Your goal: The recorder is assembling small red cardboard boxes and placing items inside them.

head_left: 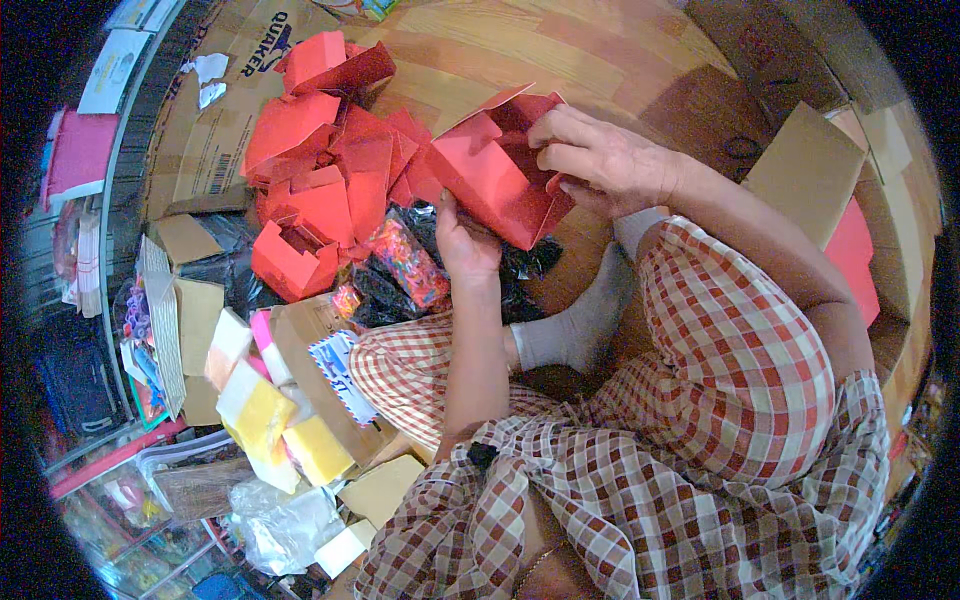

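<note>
A red cardboard box (487, 172) with raised flaps is held up in front of me, its open inside partly showing. My left hand (468, 243) supports it from the near left, thumb up against its wall and the other fingers hidden underneath. At the far right side, my right hand (605, 162) has its fingers bent over the edge and flap of the box. Just left of it lies a heap of similar red boxes (322, 205), some folded up and some with loose flaps. Beside my left wrist is a clear bag of small multicoloured pieces (412, 262), resting on black plastic (383, 297).
A flattened brown carton (205, 150) lies at the far left. An open carton (395, 500) near my left knee holds yellow, white and pink packets (262, 405). On the right stands another carton (805, 165) with a red sheet (853, 262). Glass shelving (110, 250) lines the left.
</note>
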Demonstrator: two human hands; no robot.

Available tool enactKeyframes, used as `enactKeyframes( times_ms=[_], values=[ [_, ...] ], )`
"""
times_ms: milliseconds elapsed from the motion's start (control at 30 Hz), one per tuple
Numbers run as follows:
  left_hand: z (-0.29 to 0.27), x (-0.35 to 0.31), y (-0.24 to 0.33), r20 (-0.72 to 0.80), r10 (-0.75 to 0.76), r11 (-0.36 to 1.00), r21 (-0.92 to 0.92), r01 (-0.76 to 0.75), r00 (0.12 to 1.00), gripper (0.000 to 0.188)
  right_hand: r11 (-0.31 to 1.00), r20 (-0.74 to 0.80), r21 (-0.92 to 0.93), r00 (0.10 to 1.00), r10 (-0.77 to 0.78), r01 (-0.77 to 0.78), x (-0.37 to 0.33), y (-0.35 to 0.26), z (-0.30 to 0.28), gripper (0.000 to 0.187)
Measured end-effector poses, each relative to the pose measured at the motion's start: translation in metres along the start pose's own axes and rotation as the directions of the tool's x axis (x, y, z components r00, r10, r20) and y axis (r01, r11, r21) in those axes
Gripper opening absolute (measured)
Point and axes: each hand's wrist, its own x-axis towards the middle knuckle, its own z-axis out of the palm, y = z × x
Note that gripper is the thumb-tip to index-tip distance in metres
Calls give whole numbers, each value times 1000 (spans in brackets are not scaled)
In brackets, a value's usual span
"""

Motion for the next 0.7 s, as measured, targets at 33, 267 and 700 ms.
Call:
enactKeyframes(
  times_ms=[33,267,700],
  values=[
    [1,-1,1,-10,-15,1000,8,15,1000,36,999,-15,-32,1000,-16,15,0,0,1,27],
    [10,-10,-7,72,81,996,34,-84,994,36,970,-270,-112,946,177,-213,4,-3,9,69],
    [7,-16,-1,65,131,991,2,-132,989,34,961,160,-269,981,111,-65,6,-8,7,37]
  ],
)
